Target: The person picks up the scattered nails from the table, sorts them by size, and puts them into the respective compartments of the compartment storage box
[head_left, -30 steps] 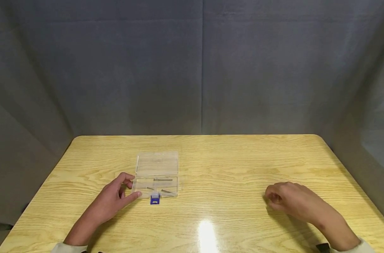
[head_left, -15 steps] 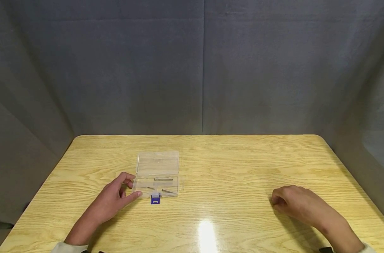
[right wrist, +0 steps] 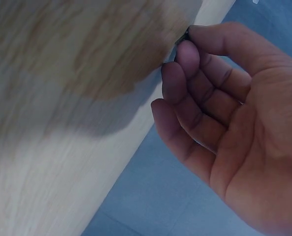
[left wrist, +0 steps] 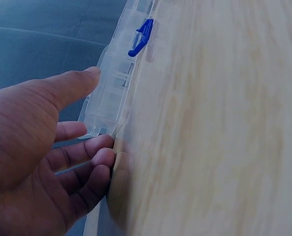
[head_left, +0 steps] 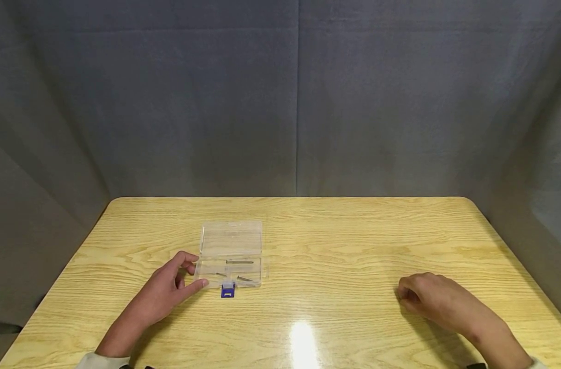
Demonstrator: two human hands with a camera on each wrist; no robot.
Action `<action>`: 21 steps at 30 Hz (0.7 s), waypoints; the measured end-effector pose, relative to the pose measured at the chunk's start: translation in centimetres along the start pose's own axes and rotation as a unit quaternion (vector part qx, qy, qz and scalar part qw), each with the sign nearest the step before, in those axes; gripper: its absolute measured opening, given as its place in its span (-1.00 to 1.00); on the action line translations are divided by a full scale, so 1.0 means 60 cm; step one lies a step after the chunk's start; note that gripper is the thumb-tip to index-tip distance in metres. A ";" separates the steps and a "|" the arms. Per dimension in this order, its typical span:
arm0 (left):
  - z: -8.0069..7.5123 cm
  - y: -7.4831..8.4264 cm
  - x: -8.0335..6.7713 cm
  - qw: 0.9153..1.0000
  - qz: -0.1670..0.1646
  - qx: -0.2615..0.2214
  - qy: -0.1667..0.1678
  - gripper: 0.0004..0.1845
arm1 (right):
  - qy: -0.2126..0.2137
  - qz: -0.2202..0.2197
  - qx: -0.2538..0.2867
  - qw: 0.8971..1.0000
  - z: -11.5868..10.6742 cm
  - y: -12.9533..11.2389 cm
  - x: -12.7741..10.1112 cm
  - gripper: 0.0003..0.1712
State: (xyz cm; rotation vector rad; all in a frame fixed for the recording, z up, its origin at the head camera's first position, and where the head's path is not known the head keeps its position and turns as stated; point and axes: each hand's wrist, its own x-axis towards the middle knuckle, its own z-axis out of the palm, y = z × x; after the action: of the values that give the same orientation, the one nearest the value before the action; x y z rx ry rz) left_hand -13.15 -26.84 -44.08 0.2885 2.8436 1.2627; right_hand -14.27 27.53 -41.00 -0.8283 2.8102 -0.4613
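A clear plastic box (head_left: pixel 209 265) lies on the table at the left, its see-through lid (head_left: pixel 232 239) folded back and its blue latch (head_left: pixel 227 290) hanging at the front. Inside are a long screw (head_left: pixel 239 262), a shorter screw (head_left: pixel 245 279) and a small one (head_left: pixel 221 274), each in its own compartment. My left hand (head_left: pixel 162 289) holds the box's left end, thumb on the front edge and fingers at the side. Far to the right, my right hand (head_left: pixel 439 301) is low over the table, pinching a small dark piece (right wrist: pixel 183 37) between thumb and forefinger; most of it is hidden.
The wood-grain table (head_left: pixel 326 246) has rounded far corners. A dark grey curtain (head_left: pixel 197 102) hangs behind it and on both sides. A bright light reflection falls on the tabletop near the front middle.
My right hand has shifted slightly right and nearer to me, then nearly stopped. The left hand and the box stay in place.
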 end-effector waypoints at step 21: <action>0.000 0.002 0.002 1.000 0.003 -0.009 0.004 -0.50 | -0.023 -0.030 0.015 0.999 0.006 0.014 0.007 -0.67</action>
State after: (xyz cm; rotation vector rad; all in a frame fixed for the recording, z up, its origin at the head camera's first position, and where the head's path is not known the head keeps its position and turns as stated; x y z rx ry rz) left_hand -13.24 -26.76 -43.98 0.2934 2.8396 1.2916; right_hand -14.95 27.85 -41.66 -0.9064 2.7376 -0.4850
